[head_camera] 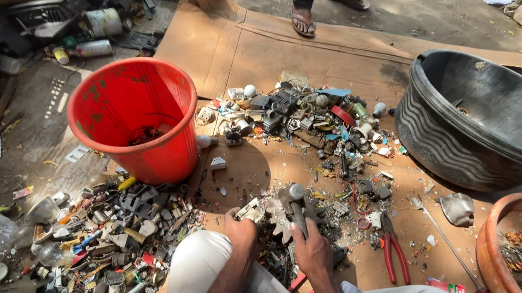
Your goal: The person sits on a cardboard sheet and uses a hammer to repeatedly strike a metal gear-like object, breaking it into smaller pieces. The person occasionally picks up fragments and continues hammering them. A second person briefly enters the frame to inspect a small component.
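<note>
Head view: right hand [313, 247] gripping grey metal tool [297, 203] over scrap pile [319, 124] on cardboard [268, 51] — left hand [241, 225] closed on small pale scrap piece [249, 209] beside it. Red bucket [135, 114] left, black tub [485, 125] right, red pliers [392, 247] near right hand.

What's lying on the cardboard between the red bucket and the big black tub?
In the head view, a heap of mixed small scrap lies between the red bucket and the black tub.

your left hand [242, 223] on small scrap piece [250, 211], right hand [311, 247] gripping grey metal tool [296, 203], red bucket [135, 114] left, black tub [485, 125] right
</note>
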